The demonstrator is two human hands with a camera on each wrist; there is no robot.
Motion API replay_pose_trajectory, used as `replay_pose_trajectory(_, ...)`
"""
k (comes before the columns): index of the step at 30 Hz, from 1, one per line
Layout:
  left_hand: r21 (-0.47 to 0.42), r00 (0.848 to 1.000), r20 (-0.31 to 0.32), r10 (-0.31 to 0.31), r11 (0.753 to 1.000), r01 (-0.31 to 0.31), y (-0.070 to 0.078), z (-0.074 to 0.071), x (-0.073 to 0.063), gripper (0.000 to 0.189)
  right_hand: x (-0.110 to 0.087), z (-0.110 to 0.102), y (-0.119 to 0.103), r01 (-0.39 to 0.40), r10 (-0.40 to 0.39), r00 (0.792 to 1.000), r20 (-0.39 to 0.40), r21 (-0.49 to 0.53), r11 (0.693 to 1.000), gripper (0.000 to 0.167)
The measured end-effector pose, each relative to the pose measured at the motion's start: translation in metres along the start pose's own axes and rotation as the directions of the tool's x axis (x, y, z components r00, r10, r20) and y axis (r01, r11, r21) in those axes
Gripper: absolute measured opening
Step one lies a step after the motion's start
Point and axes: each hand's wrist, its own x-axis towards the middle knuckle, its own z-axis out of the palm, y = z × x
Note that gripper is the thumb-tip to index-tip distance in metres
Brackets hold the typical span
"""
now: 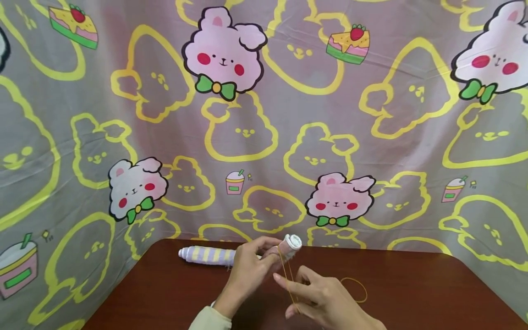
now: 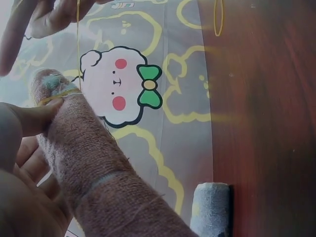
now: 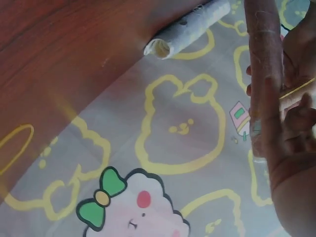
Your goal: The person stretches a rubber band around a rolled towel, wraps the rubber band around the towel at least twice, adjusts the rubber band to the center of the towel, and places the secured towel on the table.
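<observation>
My left hand (image 1: pixel 247 268) grips a rolled-up pinkish towel (image 2: pixel 94 148), its white spiral end tilted up in the head view. A yellow rubber band (image 2: pixel 78 44) loops round the roll near that end, with the left thumb pressed against it. From there the band runs taut to my right hand (image 1: pixel 321 291), whose curled fingers and thumb hold its other end just in front of the roll. In the right wrist view the right hand partly covers the towel. Behind the left hand lies a second rolled towel (image 1: pixel 208 255), checked in purple, yellow and white.
Another yellow rubber band (image 1: pixel 365 293) lies loose on the dark red-brown table (image 1: pixel 412 284), to the right of the right hand. A cloth curtain (image 1: pixel 255 178) printed with cartoon rabbits closes off the table's back and sides.
</observation>
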Motion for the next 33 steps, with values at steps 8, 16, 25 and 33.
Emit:
replay_pose_trajectory(8, 0.015, 0.995, -0.049, -0.092, 0.996, 0.092, 0.000, 0.001, -0.004, 0.022, 0.002, 0.001, -0.012, -0.191, 0.194, 0.981, -0.015, -0.284, 0.940, 0.085)
replay_pose_trajectory(16, 0.026, 0.988, -0.139, -0.068, 0.997, 0.072, 0.002, 0.007, -0.004, 0.023, 0.006, 0.001, -0.022, -0.356, 0.386, 0.922, -0.021, -0.434, 0.828, 0.095)
replay_pose_trajectory(25, -0.022, 0.982, -0.188, -0.006, 1.000, 0.002, 0.008, 0.011, -0.003, 0.021, 0.016, -0.009, -0.029, -0.663, 0.676, 0.735, 0.047, -0.157, 0.732, 0.076)
replay_pose_trajectory(33, -0.089, 0.988, -0.152, -0.003, 0.996, -0.011, 0.013, 0.014, -0.007, 0.025, 0.011, -0.006, -0.020, -0.660, 0.668, 0.739, -0.089, 0.105, 0.744, 0.045)
